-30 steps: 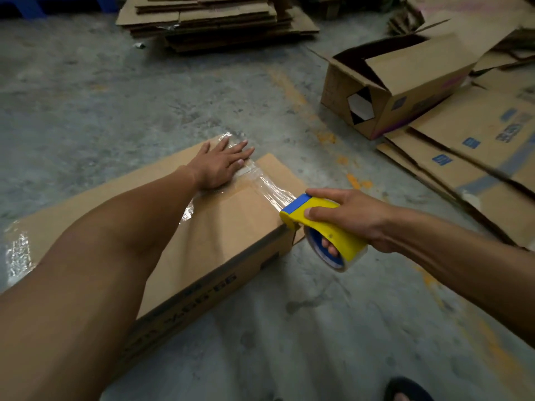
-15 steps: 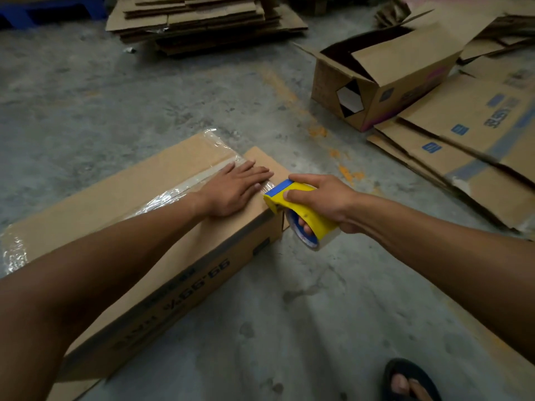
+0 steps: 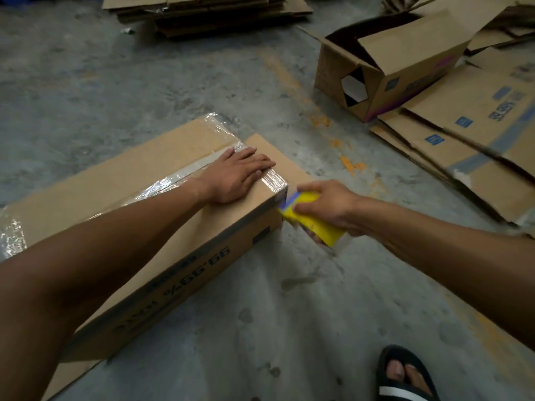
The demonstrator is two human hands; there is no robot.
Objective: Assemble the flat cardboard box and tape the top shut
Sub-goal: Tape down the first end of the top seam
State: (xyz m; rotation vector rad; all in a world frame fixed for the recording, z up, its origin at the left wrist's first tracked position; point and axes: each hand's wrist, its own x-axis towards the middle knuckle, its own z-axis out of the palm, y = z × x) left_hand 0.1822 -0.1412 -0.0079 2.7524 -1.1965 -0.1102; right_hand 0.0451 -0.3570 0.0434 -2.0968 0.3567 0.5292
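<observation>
A long brown cardboard box (image 3: 162, 227) lies on the concrete floor with its top flaps closed. Clear tape (image 3: 176, 182) runs along the top seam and folds over the box's right end. My left hand (image 3: 237, 175) lies flat, fingers spread, on the tape near that end. My right hand (image 3: 327, 206) grips a yellow and blue tape dispenser (image 3: 312, 224), which is blurred and sits just below the box's right top corner, against the end face.
An open cardboard box (image 3: 388, 68) stands at the upper right, beside flattened boxes (image 3: 469, 131) spread on the floor. A stack of flat cardboard (image 3: 202, 10) lies at the top. A sandalled foot (image 3: 402, 374) is at the bottom right.
My right hand drew the dispenser from mid-air to the box's right end and down over its corner. My left hand slid along the tape toward that end. The camera view shifted.
</observation>
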